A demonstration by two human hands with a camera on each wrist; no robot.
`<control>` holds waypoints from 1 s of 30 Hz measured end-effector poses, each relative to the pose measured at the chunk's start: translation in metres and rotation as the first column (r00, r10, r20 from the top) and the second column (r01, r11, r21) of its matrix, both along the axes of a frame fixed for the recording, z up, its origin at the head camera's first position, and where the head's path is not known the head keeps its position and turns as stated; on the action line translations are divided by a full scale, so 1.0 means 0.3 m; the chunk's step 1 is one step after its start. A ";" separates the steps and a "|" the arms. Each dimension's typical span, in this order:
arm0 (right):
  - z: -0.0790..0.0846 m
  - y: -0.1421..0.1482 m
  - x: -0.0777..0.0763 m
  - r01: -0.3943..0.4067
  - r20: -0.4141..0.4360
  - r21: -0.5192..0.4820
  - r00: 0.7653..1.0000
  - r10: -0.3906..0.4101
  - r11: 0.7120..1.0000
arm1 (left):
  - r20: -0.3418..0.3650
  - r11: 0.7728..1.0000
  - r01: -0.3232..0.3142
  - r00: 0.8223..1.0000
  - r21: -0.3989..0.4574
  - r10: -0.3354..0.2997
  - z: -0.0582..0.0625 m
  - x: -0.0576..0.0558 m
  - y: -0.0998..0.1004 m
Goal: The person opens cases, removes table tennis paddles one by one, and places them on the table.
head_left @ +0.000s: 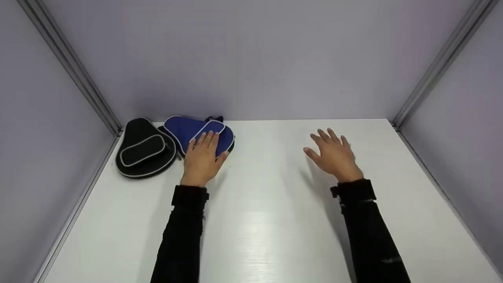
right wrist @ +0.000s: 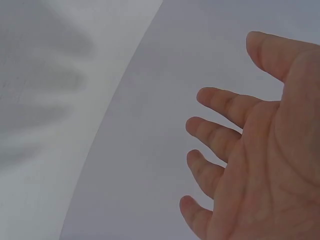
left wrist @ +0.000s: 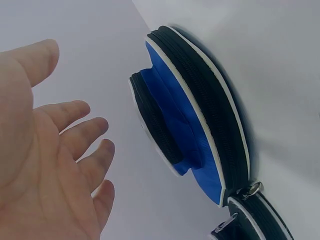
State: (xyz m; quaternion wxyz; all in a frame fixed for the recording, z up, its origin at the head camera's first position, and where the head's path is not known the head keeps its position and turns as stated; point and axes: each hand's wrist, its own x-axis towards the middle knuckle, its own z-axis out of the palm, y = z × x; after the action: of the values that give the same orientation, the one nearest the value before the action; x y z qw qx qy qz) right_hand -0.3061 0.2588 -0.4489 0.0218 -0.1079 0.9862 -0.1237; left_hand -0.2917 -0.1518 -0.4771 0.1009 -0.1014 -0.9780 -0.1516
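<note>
A blue table tennis paddle case (head_left: pixel 182 127) with white piping and a zipped front pocket lies at the back left of the table. My left hand (head_left: pixel 201 159) is spread above its near edge and overlaps it in the head view. In the left wrist view a gap shows between the left fingers (left wrist: pixel 85 136) and the blue case (left wrist: pixel 185 117). Left of it lies a black paddle case (head_left: pixel 137 159) of the same shape. My right hand (head_left: pixel 334 157) hovers palm down over the bare right part of the table, fingers apart, holding nothing.
The white table (head_left: pixel 259 204) meets a pale back wall (head_left: pixel 251 59) and side walls with grey metal corner posts (head_left: pixel 74 63). The two cases lie against each other close to the back left corner.
</note>
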 end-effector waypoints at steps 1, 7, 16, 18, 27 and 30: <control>0.001 0.000 0.000 -0.001 0.000 0.001 1.000 0.001 1.000 | 0.009 1.000 -0.002 1.000 -0.002 0.002 -0.003 -0.002 0.000; 0.005 -0.004 0.003 -0.010 -0.006 0.005 1.000 0.010 1.000 | 0.060 1.000 -0.004 0.998 -0.012 0.005 -0.027 -0.016 -0.001; 0.004 -0.021 0.001 -0.032 -0.008 -0.002 0.999 0.031 1.000 | 0.097 0.999 -0.003 0.995 -0.035 0.006 -0.046 -0.026 0.000; 0.003 -0.023 0.000 -0.039 -0.015 0.003 0.999 0.039 0.999 | 0.082 0.999 -0.017 0.996 -0.039 0.020 -0.050 -0.029 0.000; -0.002 -0.035 0.005 -0.060 -0.027 0.019 0.998 0.060 0.998 | 0.016 1.000 -0.019 1.000 -0.003 0.019 -0.054 -0.030 -0.003; -0.002 -0.035 0.010 -0.070 -0.045 0.026 0.996 0.071 0.997 | 0.013 1.000 -0.013 1.000 0.028 0.013 -0.050 -0.022 0.002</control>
State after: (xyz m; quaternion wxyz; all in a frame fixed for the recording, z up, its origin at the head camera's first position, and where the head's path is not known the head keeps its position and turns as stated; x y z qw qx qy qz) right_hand -0.3032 0.2481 -0.4495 0.0048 -0.1451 0.9835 -0.1082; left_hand -0.2985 -0.1511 -0.4919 0.0970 -0.0925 -0.9771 -0.1654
